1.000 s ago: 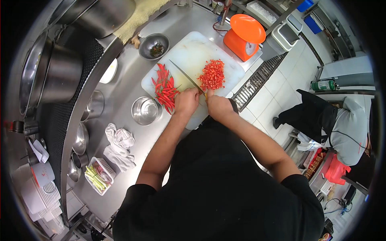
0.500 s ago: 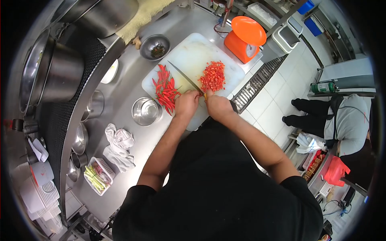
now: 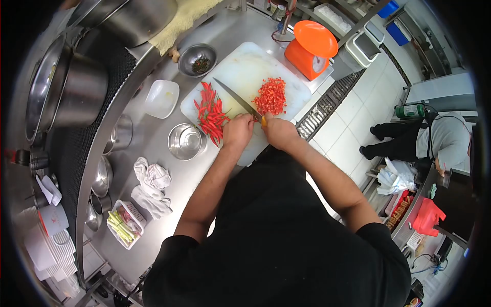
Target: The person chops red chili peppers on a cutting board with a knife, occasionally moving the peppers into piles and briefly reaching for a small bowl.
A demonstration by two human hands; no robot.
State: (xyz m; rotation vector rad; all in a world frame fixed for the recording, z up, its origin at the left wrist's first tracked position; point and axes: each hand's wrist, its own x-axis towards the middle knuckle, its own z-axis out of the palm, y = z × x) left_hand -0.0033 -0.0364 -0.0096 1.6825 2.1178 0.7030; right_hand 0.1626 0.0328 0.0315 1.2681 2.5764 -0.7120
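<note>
My right hand (image 3: 280,134) is closed around the yellow handle of a kitchen knife (image 3: 236,97), whose long blade slants up and left across the white cutting board (image 3: 248,53). Beside the handle, my left hand (image 3: 238,132) has its fingers pinched together, with a bit of red chilli (image 3: 255,121) at their tips. Whole red chillies (image 3: 210,113) lie in a heap left of the blade. To its right is a pile of chopped red chilli (image 3: 271,96).
Around the board stand a metal bowl with dark green bits (image 3: 198,60), an empty steel bowl (image 3: 186,141), a white dish (image 3: 162,99) and an orange scale (image 3: 311,51). A white cloth (image 3: 152,187) and a basket of vegetables (image 3: 126,224) lie nearer. Another person (image 3: 445,135) is at right.
The white dish has come out from under the shelf onto the counter. The other person has shifted, and a hand now shows. My hands and the knife have hardly moved.
</note>
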